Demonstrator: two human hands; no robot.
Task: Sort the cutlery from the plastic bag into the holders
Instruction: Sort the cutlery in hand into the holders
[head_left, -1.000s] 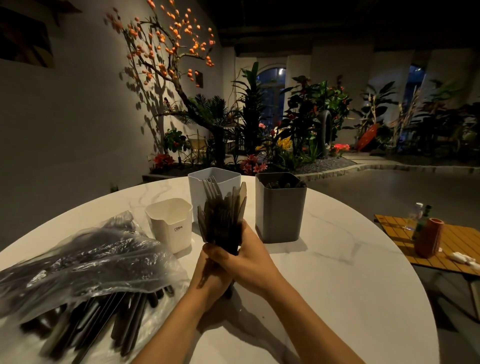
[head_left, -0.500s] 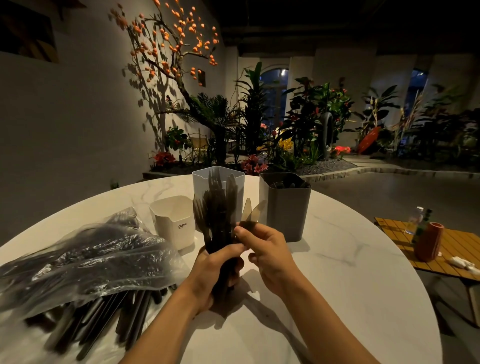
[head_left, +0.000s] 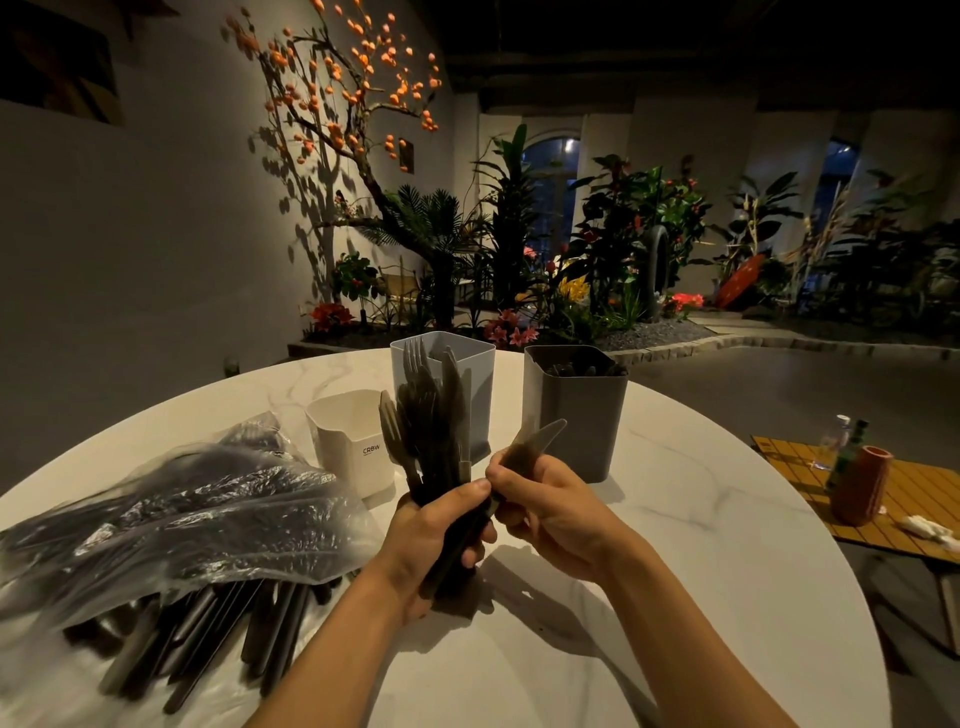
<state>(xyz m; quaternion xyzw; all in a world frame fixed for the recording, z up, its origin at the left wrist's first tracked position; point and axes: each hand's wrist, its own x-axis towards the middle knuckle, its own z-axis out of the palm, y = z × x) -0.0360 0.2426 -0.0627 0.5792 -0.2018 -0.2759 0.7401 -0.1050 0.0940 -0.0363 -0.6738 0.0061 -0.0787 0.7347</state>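
Note:
My left hand (head_left: 436, 525) grips an upright bundle of dark plastic cutlery (head_left: 431, 421) above the white round table (head_left: 675, 545). Just to its right, my right hand (head_left: 550, 509) pinches two knives (head_left: 535, 441) tilted away from the bundle. Behind them stand three holders: a short white holder (head_left: 348, 441), a tall pale grey holder (head_left: 475, 384) and a dark grey holder (head_left: 582, 415) with dark cutlery tips showing inside. At the left lies the clear plastic bag (head_left: 171, 519), with several dark handles (head_left: 208, 639) sticking out of its mouth.
A low wooden side table (head_left: 904, 499) at the right carries an orange vase (head_left: 860, 486) and a small bottle. Plants and a lit tree fill the background beyond the table's far edge.
My right hand has let go of the bundle and drawn two knives out to the right, apart from the rest. The left hand keeps gripping the bundle.

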